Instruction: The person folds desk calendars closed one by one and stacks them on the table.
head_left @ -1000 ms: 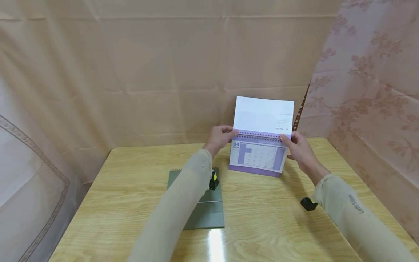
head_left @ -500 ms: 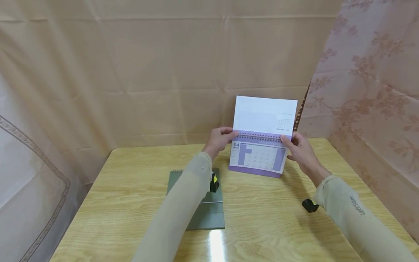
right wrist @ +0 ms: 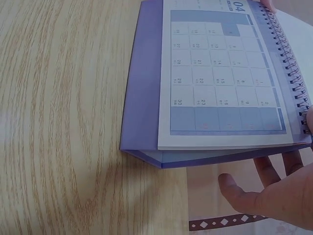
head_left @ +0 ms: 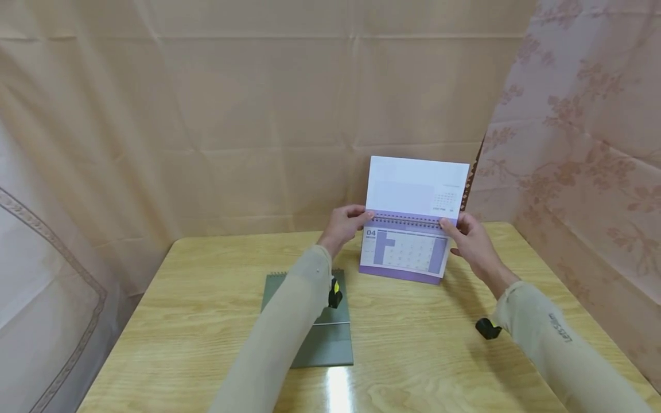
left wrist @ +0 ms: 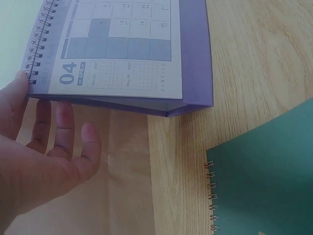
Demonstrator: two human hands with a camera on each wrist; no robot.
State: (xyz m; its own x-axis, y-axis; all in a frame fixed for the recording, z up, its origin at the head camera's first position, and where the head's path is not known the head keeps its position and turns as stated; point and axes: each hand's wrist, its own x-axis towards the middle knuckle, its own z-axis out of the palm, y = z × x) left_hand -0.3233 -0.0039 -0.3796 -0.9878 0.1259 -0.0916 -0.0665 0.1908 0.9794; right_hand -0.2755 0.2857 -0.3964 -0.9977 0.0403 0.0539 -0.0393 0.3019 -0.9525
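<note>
A purple and white desk calendar (head_left: 405, 249) stands at the back right of the table, its month page marked 04 facing me. Above its spiral binding (head_left: 408, 222) a turned-up white page (head_left: 418, 183) stands against the curtain side. My left hand (head_left: 343, 226) pinches the calendar at the left end of the binding, thumb in front and fingers behind. At the right end, the thumb of my right hand (head_left: 475, 244) presses the front while its fingers sit behind. In the left wrist view, the calendar's folded purple base (left wrist: 198, 58) shows from the side.
A green spiral-bound book (head_left: 325, 347) with a pale band across it lies on the wooden table (head_left: 206, 321), partly under my left forearm. A beige curtain (head_left: 248, 115) hangs behind the table, and a pink floral cloth (head_left: 583, 160) hangs along the right.
The upper right corner of the turned-up page has shifted slightly right. Both hands keep their hold on the calendar. The whole scene sits a little lower in the head view.
</note>
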